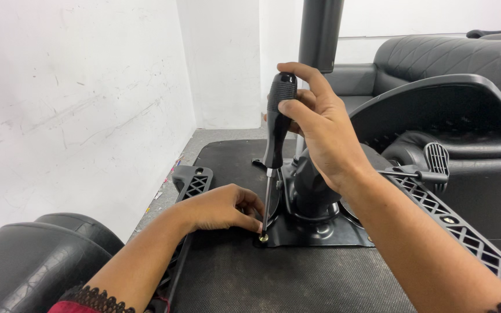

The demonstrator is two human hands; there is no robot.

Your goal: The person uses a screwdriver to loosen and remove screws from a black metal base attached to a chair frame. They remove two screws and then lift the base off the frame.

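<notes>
My right hand (320,124) grips the black handle of a screwdriver (276,124) held upright. Its tip rests on a brass-coloured screw (263,237) at the front left corner of a black metal mounting plate (320,232). My left hand (224,207) lies beside the shaft, fingertips pinching around the tip and screw. The plate sits on the underside of a chair seat (273,278) covered in dark fabric, with a black gas-lift column (319,35) rising from the mechanism.
A black lattice armrest bracket (192,181) lies at the seat's left edge, another (465,232) at the right. A lever with a paddle handle (436,162) sticks out right. Black padded cushions (30,261) sit at lower left, a white wall (76,104) behind.
</notes>
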